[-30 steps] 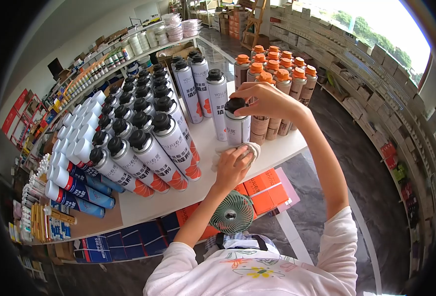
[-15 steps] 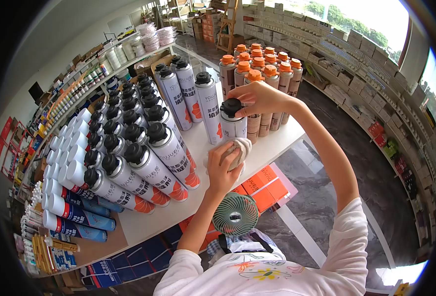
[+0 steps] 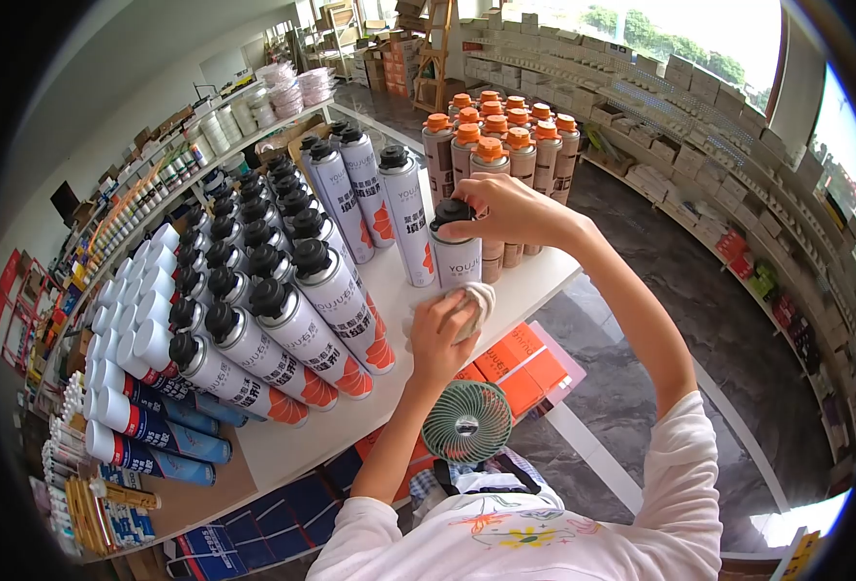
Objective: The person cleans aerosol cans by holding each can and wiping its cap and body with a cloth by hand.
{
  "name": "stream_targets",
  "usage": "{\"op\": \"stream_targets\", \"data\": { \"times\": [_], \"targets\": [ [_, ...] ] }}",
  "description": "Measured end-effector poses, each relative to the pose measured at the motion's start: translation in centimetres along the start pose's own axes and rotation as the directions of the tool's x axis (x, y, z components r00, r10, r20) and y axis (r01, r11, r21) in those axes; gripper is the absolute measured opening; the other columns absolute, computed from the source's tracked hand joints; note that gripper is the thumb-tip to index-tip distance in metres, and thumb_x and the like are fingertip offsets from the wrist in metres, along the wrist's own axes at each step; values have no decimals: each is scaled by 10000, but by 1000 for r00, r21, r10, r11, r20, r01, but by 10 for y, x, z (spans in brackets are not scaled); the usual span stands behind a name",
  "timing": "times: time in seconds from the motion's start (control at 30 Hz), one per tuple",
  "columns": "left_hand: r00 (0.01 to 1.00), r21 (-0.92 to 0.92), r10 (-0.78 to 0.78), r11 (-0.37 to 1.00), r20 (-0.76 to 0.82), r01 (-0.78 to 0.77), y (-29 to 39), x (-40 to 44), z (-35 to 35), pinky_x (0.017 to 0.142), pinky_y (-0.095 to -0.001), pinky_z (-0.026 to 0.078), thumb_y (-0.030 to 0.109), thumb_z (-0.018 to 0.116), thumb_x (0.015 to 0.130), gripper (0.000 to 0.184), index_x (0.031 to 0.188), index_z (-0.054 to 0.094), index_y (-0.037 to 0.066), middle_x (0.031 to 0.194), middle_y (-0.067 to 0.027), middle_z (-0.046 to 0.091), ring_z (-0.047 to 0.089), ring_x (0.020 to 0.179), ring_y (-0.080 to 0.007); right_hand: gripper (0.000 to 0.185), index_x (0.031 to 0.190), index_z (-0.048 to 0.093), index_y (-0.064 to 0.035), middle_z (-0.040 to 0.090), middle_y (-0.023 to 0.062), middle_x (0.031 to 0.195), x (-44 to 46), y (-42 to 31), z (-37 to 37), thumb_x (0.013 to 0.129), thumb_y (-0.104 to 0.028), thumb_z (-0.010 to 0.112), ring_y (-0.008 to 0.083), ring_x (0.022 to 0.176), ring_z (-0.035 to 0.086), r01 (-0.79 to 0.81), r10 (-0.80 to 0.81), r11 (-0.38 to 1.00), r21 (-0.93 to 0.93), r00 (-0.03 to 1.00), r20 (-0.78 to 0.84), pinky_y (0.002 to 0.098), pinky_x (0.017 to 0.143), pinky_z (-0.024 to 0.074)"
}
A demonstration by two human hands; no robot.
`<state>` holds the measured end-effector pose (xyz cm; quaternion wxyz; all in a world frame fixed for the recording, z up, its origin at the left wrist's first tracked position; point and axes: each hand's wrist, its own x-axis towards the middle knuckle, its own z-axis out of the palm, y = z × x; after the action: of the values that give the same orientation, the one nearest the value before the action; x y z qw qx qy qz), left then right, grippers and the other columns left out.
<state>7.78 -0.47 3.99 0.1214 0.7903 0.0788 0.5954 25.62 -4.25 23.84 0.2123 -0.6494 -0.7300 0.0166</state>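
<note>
An upright white spray-foam can (image 3: 461, 259) with a black cap (image 3: 453, 212) stands near the right edge of the white table. My right hand (image 3: 520, 208) reaches over from the right, its fingers closed on the cap. Lower down, my left hand (image 3: 441, 334) grips a crumpled whitish cloth (image 3: 473, 310) and presses it against the can's lower body, which the cloth and fingers hide. Just left of it is another white foam can (image 3: 407, 218), with printed lettering and an orange-red pattern. Behind my right hand are brown cans with orange caps (image 3: 490, 151).
Rows of black-capped foam cans (image 3: 304, 315) fill the table's left side, beside white-capped blue cans (image 3: 171, 441). A green fan (image 3: 466, 422) sits against my body. Orange boxes (image 3: 520, 363) lie beyond the white table's (image 3: 350, 426) near edge. Shelves (image 3: 631, 87) line the walls.
The cloth in my left hand sits slightly lower on the can, showing more of its lettering. My right fingers have curled further around the black cap. The view has shifted a little.
</note>
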Motion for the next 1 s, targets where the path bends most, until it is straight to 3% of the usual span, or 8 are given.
{"op": "stream_targets", "data": {
  "times": [0.2, 0.47, 0.57, 0.63, 0.73, 0.77, 0.93, 1.0],
  "targets": [
    [986, 78, 57, 994, 159, -70, 4, 5, 6, 859, -391, 523, 41, 858, 619, 487, 1066, 684, 125, 1171, -41, 650, 607, 1007, -283, 506, 963, 710, 64, 655, 192, 865, 0, -4, -5, 923, -441, 703, 280, 754, 648, -11, 13, 999, -35, 998, 57, 427, 728, 528],
    [929, 6, 160, 986, -333, -167, -10, 29, 18, 844, -416, 514, 26, 808, 669, 471, 1109, 647, 75, 1200, -148, 635, 615, 1011, -325, 566, 675, 660, 49, 575, 120, 566, -4, -18, -3, 839, -479, 778, 220, 492, 518, -68, 63, 994, -80, 996, -70, 397, 537, 477],
    [968, 55, 165, 986, -189, -158, -15, -16, 24, 855, -445, 522, 62, 839, 653, 513, 1128, 653, 113, 1232, -115, 630, 614, 1037, -344, 573, 658, 660, 30, 574, 105, 559, -3, -5, 5, 846, -500, 768, 190, 486, 465, -11, -6, 996, -90, 982, -190, 378, 526, 461],
    [987, 62, 127, 991, -96, -121, -14, -29, 21, 863, -449, 530, 84, 863, 637, 538, 1133, 662, 132, 1263, -81, 617, 614, 1048, -339, 575, 637, 654, 7, 579, 96, 553, -1, -8, -10, 846, -517, 764, 178, 488, 519, -77, 77, 996, -42, 997, -9, 376, 531, 482],
    [995, 22, 70, 997, -72, -68, -13, -30, 10, 869, -443, 529, 80, 866, 620, 546, 1127, 667, 130, 1254, -82, 621, 616, 1051, -335, 502, 912, 780, -28, 758, 155, 936, 5, 4, -25, 832, -524, 778, 232, 881, 732, -112, 83, 979, 172, 983, 164, 354, 804, 579],
    [995, 25, 75, 997, -71, -74, -13, -28, 7, 869, -443, 529, 80, 866, 620, 546, 1127, 667, 130, 1254, -82, 621, 616, 1051, -335, 613, 1200, 728, -52, 716, 177, 1191, 3, 8, -30, 812, -521, 798, 257, 1096, 695, -148, 110, 972, 182, 973, 204, 368, 984, 541],
    [996, 20, 92, 996, 10, -92, -12, -19, -2, 849, -438, 516, 68, 823, 649, 485, 1106, 662, 101, 1204, -104, 647, 612, 1014, -331, 615, 1382, 610, -118, 682, 102, 1291, 11, 18, -12, 826, -264, 829, 186, 1163, 659, 100, -163, 892, 442, 981, 106, 349, 1088, 486],
    [993, 58, 115, 992, 21, -116, -14, -6, -4, 856, -429, 535, 97, 871, 618, 549, 1129, 673, 139, 1223, -84, 644, 629, 1028, -319, 571, 1348, 646, -140, 716, 104, 1216, 16, 15, -2, 813, -204, 834, 166, 1087, 683, 7, -60, 929, 370, 990, 131, 343, 1055, 513]
  ]
}}
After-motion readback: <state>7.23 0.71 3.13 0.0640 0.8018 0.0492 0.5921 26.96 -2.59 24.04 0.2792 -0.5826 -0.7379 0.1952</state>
